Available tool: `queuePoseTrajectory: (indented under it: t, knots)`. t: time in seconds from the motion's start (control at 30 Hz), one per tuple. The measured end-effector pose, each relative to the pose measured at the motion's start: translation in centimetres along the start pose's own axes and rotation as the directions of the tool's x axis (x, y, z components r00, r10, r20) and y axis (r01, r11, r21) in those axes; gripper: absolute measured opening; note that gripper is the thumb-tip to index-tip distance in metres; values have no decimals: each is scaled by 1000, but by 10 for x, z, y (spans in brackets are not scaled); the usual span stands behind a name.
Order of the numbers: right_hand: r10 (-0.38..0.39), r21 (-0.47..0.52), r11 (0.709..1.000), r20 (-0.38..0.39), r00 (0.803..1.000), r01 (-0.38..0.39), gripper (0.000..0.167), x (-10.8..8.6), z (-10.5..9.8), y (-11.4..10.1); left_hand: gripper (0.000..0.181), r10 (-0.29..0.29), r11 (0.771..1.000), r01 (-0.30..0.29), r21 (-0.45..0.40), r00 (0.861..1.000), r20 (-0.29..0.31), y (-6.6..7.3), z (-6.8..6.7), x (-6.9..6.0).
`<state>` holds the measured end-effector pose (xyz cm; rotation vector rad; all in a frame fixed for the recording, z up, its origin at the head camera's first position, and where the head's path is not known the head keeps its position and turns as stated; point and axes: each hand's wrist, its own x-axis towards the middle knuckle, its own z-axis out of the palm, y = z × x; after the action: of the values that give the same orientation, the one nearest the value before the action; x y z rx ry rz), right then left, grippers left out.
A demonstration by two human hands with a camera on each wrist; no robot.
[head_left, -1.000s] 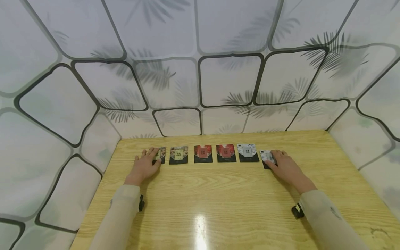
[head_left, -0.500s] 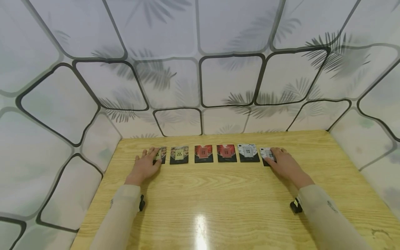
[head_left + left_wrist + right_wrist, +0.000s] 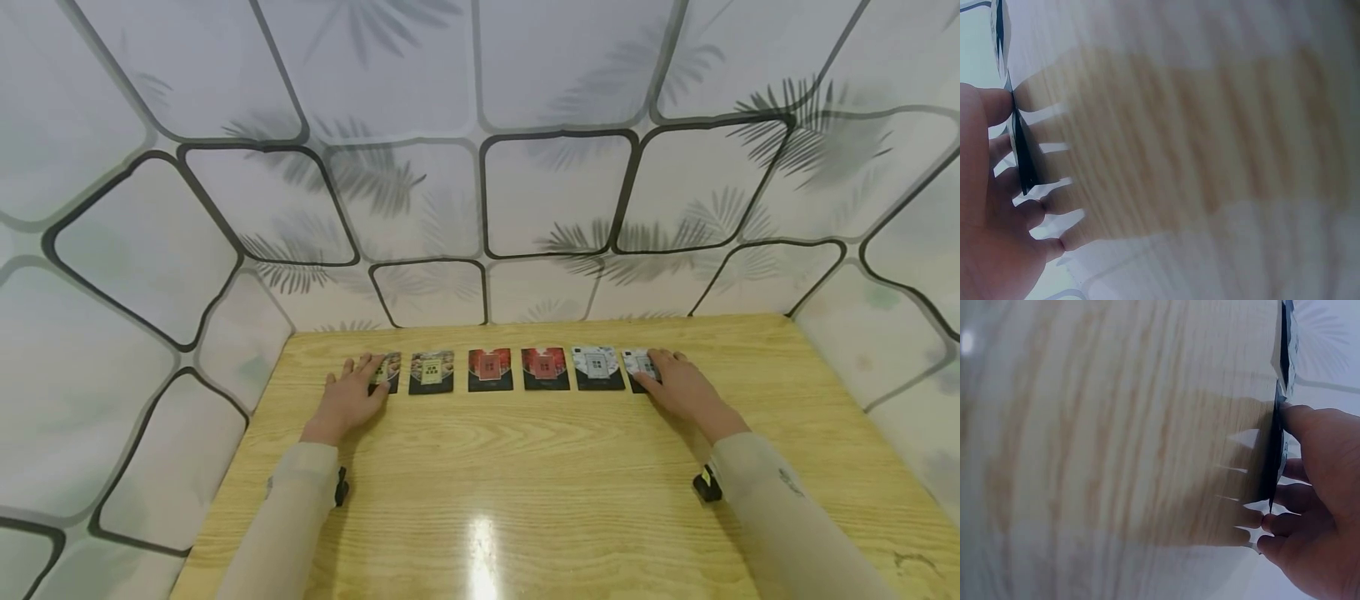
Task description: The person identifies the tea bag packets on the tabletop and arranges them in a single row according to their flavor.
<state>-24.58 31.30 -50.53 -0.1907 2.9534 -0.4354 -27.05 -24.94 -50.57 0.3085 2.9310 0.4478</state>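
My left hand [image 3: 347, 404] rests with fingers spread on the leftmost yellow-and-black sachet [image 3: 393, 373], covering part of it. In the left wrist view, that sachet [image 3: 1022, 153] lies thin and flat under the thumb and fingers. At the row's other end my right hand [image 3: 686, 390] lies on a white-and-black sachet [image 3: 637, 364], partly hiding it. The right wrist view has the thumb and fingertips touching this sachet [image 3: 1277, 447]. Between the hands lie a second yellow sachet [image 3: 431, 372], two red ones, the left red sachet [image 3: 490, 370] and right red sachet [image 3: 545, 369], and another white sachet [image 3: 597, 368].
The row lies near the back of a light wood table [image 3: 510, 483]. A pale wall covering [image 3: 555, 192] with dark outlines and leaf prints rises behind and on both sides. Small black devices are strapped at the wrists, such as the right wrist device [image 3: 707, 484].
My right hand has slid the rightmost white sachet away from me and slightly left, bringing it nearly level with the row and close to its neighbour. The left hand has stayed on its sachet.
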Motion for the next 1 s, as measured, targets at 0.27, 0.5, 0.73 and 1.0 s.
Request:
queuePoseTrajectory:
  t: [0.27, 0.5, 0.73, 1.0]
  knots:
    - [5, 2, 1000, 9, 1000, -5, 75, 3, 0, 1, 65, 8, 1000, -8, 20, 1000, -2, -1, 0, 0]
    - [4, -3, 1000, 22, 1000, -4, 75, 5, 0, 1, 65, 3, 1000, -3, 22, 1000, 6, 0, 0, 1]
    - [3, 2, 1000, 16, 1000, -3, 75, 1, -3, 0, 65, 0, 1000, 0, 18, 1000, 9, 0, 0, 1]
    - [0, 5, 1000, 20, 1000, 0, 76, 2, -2, 0, 65, -4, 1000, 4, 16, 1000, 8, -1, 2, 2]
